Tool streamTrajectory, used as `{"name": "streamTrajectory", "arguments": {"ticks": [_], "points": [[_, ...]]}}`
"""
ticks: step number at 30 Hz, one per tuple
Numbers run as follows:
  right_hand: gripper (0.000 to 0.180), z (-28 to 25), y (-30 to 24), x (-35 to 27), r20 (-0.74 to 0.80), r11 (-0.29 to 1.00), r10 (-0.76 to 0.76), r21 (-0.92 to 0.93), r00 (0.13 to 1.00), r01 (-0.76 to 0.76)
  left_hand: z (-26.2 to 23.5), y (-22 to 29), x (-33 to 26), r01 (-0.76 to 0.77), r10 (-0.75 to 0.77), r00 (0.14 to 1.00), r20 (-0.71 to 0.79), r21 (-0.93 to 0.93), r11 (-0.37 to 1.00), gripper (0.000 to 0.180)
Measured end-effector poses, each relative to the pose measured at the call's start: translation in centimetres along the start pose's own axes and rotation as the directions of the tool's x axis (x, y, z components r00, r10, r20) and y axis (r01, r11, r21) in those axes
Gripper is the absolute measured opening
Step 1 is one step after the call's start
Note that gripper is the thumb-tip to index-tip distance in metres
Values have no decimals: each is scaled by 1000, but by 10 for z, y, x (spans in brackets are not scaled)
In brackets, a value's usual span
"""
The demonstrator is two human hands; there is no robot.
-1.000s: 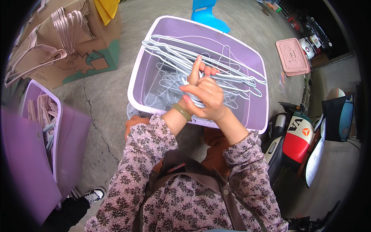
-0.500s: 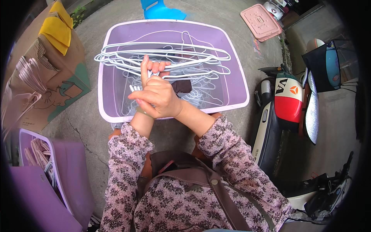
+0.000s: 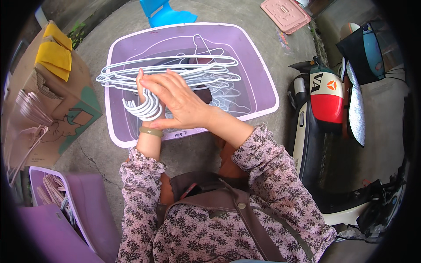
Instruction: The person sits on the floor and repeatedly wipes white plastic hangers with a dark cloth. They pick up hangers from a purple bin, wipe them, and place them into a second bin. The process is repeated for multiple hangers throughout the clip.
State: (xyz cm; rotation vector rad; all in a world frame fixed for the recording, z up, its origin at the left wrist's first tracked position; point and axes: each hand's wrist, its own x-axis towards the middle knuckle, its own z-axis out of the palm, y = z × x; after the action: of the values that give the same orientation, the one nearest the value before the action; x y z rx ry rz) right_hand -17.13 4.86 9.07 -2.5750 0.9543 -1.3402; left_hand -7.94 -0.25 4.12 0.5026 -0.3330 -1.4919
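Note:
A bundle of white wire hangers [image 3: 131, 72] lies across the purple tub [image 3: 269, 94], its curved hooks [image 3: 147, 109] gathered toward me. My left hand [image 3: 140, 85] is closed round the bundle at the necks; most of it is hidden behind the hooks and my other hand. My right hand [image 3: 177, 101] rests over the bundle from the right, fingers stretched out and thumb apart near the left wrist. A pale green bangle [image 3: 151, 131] circles that wrist. Under the bundle, more white hangers [image 3: 226, 98] and a dark cloth [image 3: 203, 94] lie in the tub.
At left stand a cardboard box [image 3: 79, 96] with yellow cloths [image 3: 53, 59] and pinkish hangers [image 3: 33, 107], and a second purple bin [image 3: 90, 201] holding hangers. A parked scooter [image 3: 302, 127] is on the right. Farther off are a blue plastic chair [image 3: 171, 16] and a pink lid [image 3: 286, 15].
The hooks have turned toward me and now show fanned together. My right hand has opened from a curled grip to outstretched fingers. The view has shifted slightly.

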Motion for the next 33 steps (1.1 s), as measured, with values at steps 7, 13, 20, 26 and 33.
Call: {"name": "streamTrajectory", "arguments": {"ticks": [7,13,20,26,33], "points": [[41,-137,109,-59,246,881,96,-472,964,33,-14,29,26,274,-201,959,200,-483,832,47],[61,-151,113,-74,334,204,839,539,430,-817,-28,33,36,435,-188,867,461,-517,737,41],[59,-125,69,-61,584,132,630,569,512,-812,-35,31,34,537,-131,764,632,-510,671,43],[42,-99,93,-83,592,192,676,433,439,-881,-31,39,22,464,-180,821,542,-450,763,39],[39,-43,149,-103,778,-99,528,453,339,-886,-35,43,18,257,-146,884,444,-200,946,32]]}}
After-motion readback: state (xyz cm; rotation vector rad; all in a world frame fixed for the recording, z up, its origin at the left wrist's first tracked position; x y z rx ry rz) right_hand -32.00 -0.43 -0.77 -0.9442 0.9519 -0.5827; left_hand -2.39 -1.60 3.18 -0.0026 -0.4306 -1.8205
